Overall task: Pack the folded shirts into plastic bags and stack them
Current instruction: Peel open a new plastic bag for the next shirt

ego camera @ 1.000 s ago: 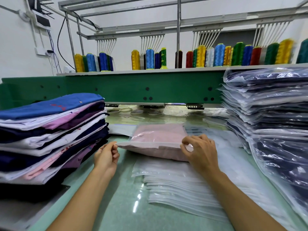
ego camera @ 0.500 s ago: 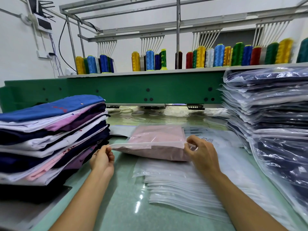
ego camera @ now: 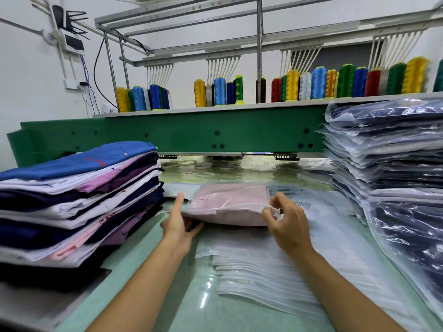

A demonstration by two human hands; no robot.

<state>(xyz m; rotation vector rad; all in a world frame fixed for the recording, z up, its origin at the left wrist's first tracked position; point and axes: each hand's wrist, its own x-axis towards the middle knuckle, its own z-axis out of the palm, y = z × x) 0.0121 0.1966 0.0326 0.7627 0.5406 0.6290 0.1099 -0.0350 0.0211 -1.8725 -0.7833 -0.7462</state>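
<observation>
Pink shirt (ego camera: 230, 197) sits fully inside a clear plastic bag (ego camera: 203, 212) at centre of the frame. The bag rests on the fanned pile of empty bags (ego camera: 263, 274) on the pale green counter (ego camera: 143, 295). The white zip strip (ego camera: 239, 205) runs along the bag's near edge, facing the person. Right hand (ego camera: 290, 226): thumb and forefinger clamped together on the right end of the strip, the other fingers loosely curled behind. Left hand (ego camera: 178, 225): fingers (ego camera: 193, 232) apart and nearly straight, thumb raised, palm against the left end of the bag, fingertips at or under its lower edge; it grips nothing that I can see. Whether the strip is sealed along its whole length cannot be read, though it looks flat and continuous. Judgement: the step in hand is closing this bag, at or near its end. The next move calls for both hands to lift the packet and carry it to the stack of packed bags (ego camera: 388, 159) at right of the frame. It should land flat and square, since that stack is tall and its film looks slippery. After that, 1 more shirt comes from the pile of folded shirts (ego camera: 79, 195) at left of the frame, where many are left. Green machine beam (ego camera: 191, 133) and thread cones (ego camera: 220, 91) in the upper half of the frame are not involved.
</observation>
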